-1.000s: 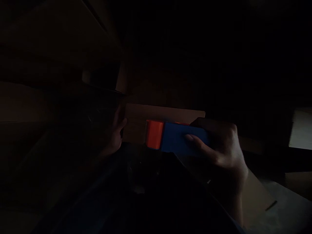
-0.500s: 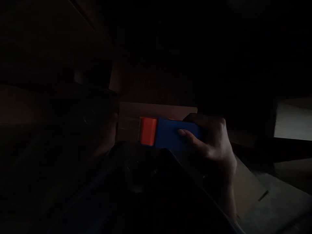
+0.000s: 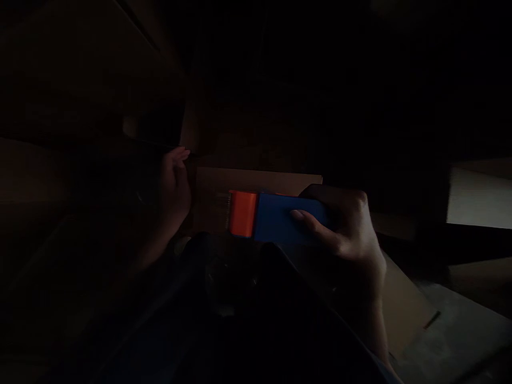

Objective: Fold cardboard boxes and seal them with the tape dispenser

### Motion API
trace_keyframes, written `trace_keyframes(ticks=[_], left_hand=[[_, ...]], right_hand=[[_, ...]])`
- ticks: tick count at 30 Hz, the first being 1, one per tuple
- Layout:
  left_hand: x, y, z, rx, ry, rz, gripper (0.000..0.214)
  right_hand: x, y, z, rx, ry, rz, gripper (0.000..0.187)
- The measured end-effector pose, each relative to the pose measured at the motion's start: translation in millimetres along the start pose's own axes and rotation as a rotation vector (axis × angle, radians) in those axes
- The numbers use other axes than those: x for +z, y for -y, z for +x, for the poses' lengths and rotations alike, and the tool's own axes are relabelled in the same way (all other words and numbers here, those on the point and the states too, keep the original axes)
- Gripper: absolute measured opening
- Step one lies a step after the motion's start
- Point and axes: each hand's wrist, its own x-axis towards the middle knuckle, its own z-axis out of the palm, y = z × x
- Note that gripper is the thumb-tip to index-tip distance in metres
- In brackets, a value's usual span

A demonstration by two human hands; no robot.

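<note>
Low light leaves most of the scene dark. My right hand [image 3: 348, 224] is closed around a blue and orange tape dispenser [image 3: 276, 216], thumb lying along its blue side. The dispenser's orange end points left and carries a toothed edge. Just beneath and behind it is a cardboard box [image 3: 256, 178], partly covered by the dispenser and my fingers. My left hand [image 3: 176, 184] is raised beside the box's left edge, fingers extended and loosely bent, with nothing visible in it. Whether it touches the box is too dark to tell.
Another open cardboard box [image 3: 188, 128] stands at the upper left. Flat cardboard [image 3: 408, 309] lies on the grey floor [image 3: 460, 320] at the lower right. A pale panel [image 3: 480, 194] stands at the right edge. My dark-clothed knees [image 3: 276, 261] are below the dispenser.
My left hand has come up and forward along the left side of the box, showing more of its fingers. My right hand and the tape dispenser have hardly moved.
</note>
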Motion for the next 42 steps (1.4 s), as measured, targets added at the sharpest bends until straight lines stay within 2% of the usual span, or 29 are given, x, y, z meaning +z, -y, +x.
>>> trace_keyframes(ticks=[4,8,15,20,24,26,30,36,42], left_hand=[[17.2,-2,3,-0.041,0.031,0.051,0.029],[29.5,6,0,-0.076,0.024,0.088,0.029],[26.0,6,0,-0.017,0.063,0.25,0.05],[20.3,-10,1,-0.009,0.098,0.359,0.046],[26.9,-24,1,-0.012,0.033,0.445,0.042],[31.6,-27,0,0.031,0.042,0.433,0.041],[33.3,-24,-1,0.15,0.147,0.315,0.036],[25.1,-14,-1,0.138,0.081,0.204,0.034],[28.4,-16,-3,0.144,0.103,0.188,0.035]], right_hand=[[0,1,0,0.004,0.02,-0.008,0.031],[2,0,-1,0.002,-0.007,-0.015,0.035],[3,1,1,-0.024,0.004,-0.042,0.035],[4,0,1,-0.053,-0.007,-0.056,0.035],[5,3,-1,-0.019,-0.009,-0.047,0.035],[5,5,-1,0.001,0.002,-0.049,0.034],[3,4,1,0.0,0.017,-0.065,0.033],[5,-1,1,-0.01,0.005,-0.06,0.033],[4,-1,1,-0.007,0.003,-0.06,0.033]])
